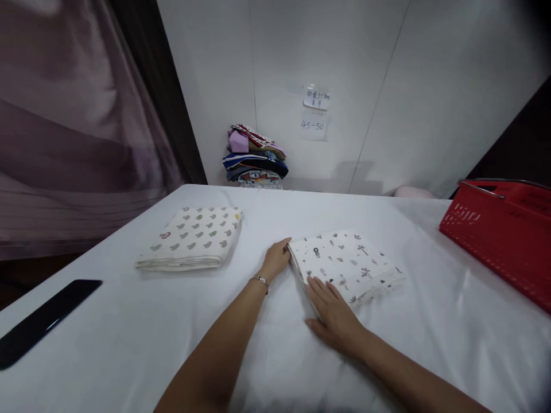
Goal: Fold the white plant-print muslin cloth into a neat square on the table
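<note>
The folded palm-print cloth lies right of centre on the white surface, with open room between its edges and the red basket and the grey-patterned cloth. The left hand curls its fingers at the far left corner, pinching or not I cannot tell; the right hand lies flat at the near left edge, fingers slightly spread.

A folded white cloth, printed with apparent palms, lies askew on the table.
</note>
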`<state>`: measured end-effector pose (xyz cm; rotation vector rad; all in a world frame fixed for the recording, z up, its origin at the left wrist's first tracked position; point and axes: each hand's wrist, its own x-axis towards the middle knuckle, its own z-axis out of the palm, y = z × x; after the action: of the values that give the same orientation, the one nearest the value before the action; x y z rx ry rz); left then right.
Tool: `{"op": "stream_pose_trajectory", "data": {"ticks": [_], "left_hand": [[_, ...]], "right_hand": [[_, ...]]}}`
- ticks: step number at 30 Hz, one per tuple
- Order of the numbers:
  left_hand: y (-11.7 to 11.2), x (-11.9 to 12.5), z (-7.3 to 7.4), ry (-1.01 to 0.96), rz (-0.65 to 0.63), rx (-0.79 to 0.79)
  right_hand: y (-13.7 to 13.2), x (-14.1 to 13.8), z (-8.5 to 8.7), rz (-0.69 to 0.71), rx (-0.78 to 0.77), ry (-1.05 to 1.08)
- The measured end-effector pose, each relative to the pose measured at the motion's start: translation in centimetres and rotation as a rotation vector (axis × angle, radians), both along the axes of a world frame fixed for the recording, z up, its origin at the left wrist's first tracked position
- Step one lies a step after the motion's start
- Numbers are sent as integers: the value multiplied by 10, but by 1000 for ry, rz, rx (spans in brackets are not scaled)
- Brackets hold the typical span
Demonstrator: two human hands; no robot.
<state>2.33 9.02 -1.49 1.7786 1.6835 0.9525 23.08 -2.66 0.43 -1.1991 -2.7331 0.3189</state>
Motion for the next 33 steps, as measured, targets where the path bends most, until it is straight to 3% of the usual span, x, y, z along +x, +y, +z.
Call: {"op": "stream_pose_trajectory", "data": {"ticks": [4, 8, 12, 18, 23, 26, 28, 33], "left_hand": [[6, -3, -1, -52, -40, -15], [9, -6, 10, -116, -120, -6], [12, -13, 14, -134, -119, 88], [14, -25, -5, -212, -76, 26], [7, -20, 10, -242, -111, -51], [-4, -3, 25, -115, -91, 67], [-14, 14, 29, 59, -144, 175], [-35, 43, 13, 474, -268, 257]], "right_hand": [[0, -1, -14, 11, 139, 21], [-1, 2, -18, 42, 216, 68], [-3, 4, -17, 59, 210, 66], [-4, 1, -13, 65, 170, 39], [-4, -1, -14, 60, 183, 45], [-4, -1, -14, 61, 197, 50], [-4, -2, -13, 63, 196, 43], [-7, -2, -7, 43, 175, 23]]}}
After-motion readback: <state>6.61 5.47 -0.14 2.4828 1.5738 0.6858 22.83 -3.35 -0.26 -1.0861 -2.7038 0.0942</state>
